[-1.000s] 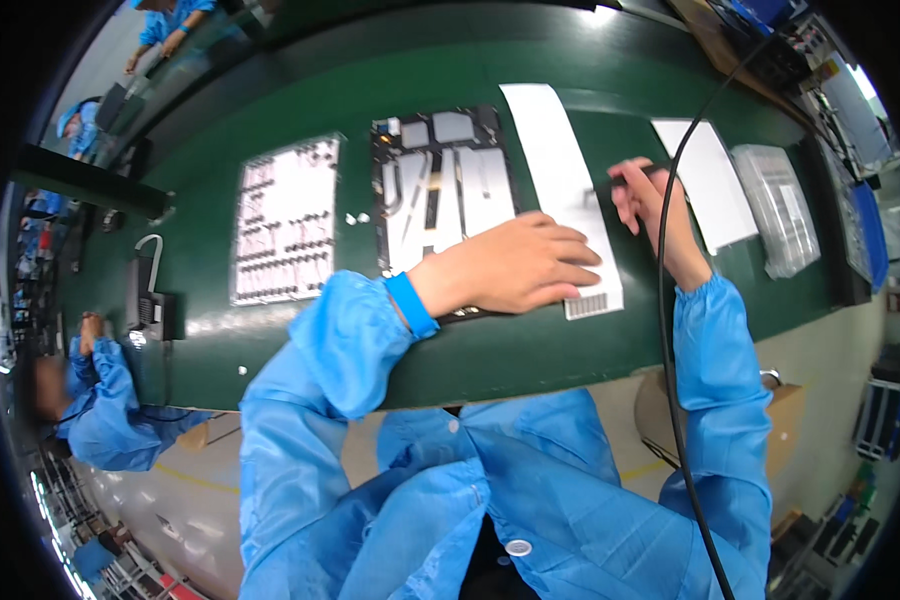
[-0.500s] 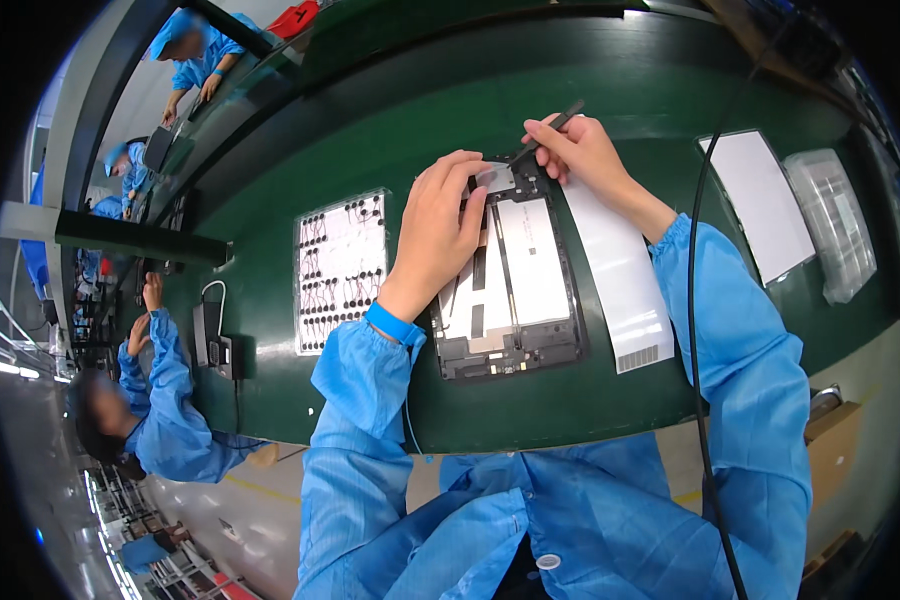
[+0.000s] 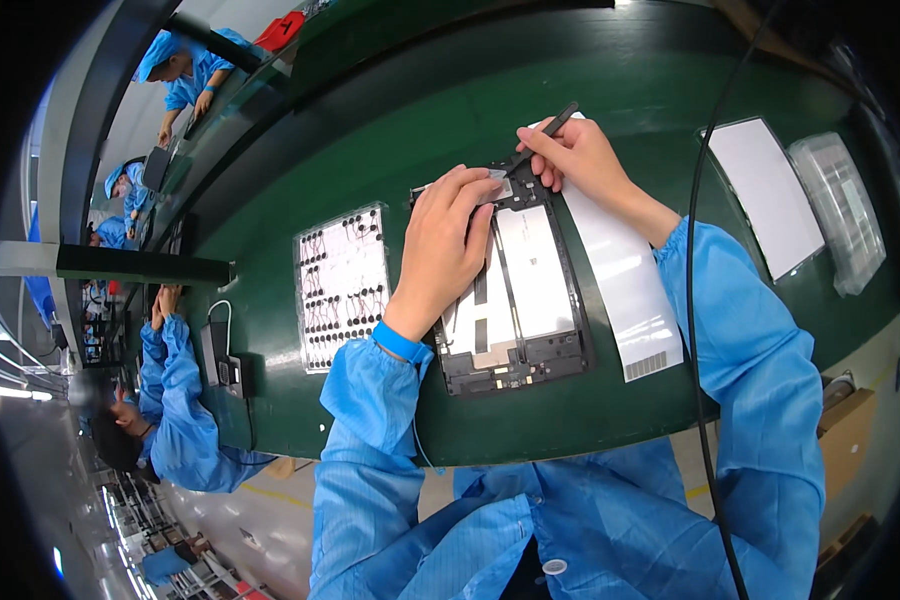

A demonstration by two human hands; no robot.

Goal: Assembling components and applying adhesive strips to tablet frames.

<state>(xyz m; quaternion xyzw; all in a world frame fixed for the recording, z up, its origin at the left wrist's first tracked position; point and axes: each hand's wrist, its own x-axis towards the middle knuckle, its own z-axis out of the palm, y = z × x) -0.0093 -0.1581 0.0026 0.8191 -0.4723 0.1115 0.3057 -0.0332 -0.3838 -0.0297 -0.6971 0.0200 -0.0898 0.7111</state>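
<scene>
An opened tablet (image 3: 550, 372) with a black frame and silver-white battery area lies on the green bench before me. My left hand (image 3: 438, 235) grips its upper left part, with bent fingers over the top and the fingertips by a small silver plate (image 3: 502, 188). Those fingers cover part of that corner. In my right hand (image 3: 592, 165) black tweezers (image 3: 555, 127) are pinched, slanting down to the left. Their tip is at the tablet's top edge, beside the plate; whether it grasps anything is too small to tell. A white sheet (image 3: 620, 270) lies under my right wrist, right of the tablet.
To the left is a tray (image 3: 341, 252) of small black round parts with wires, and beyond it a dark device (image 3: 220, 360). At right lie a white-topped panel (image 3: 767, 195) and clear plastic trays (image 3: 838, 210). A black cable (image 3: 697, 300) hangs down there. Co-workers sit leftward.
The view has shifted slightly. My left fingers have moved a little over the silver plate, and the tweezers stay at the tablet's top. The nearest co-worker's hands have come together.
</scene>
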